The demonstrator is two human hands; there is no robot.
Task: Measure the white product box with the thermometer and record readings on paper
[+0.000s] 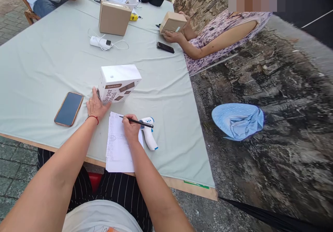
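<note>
My right hand grips a black pen, its tip near the top of some printed sheets of paper. Rows of small marks and a circled spot show on the upper sheet. My left hand rests with fingers apart against the lower left of a white box marked "NutriMotion" and "Super Meal". Just right of my right hand lies a white and blue infrared thermometer. A smartphone in a brown case lies left of my left hand.
On the cloth-covered table stand a cardboard box, a white device with cable and a basket of papers. At right a person holds a small carton by a black phone. A blue hat lies beyond the table's edge.
</note>
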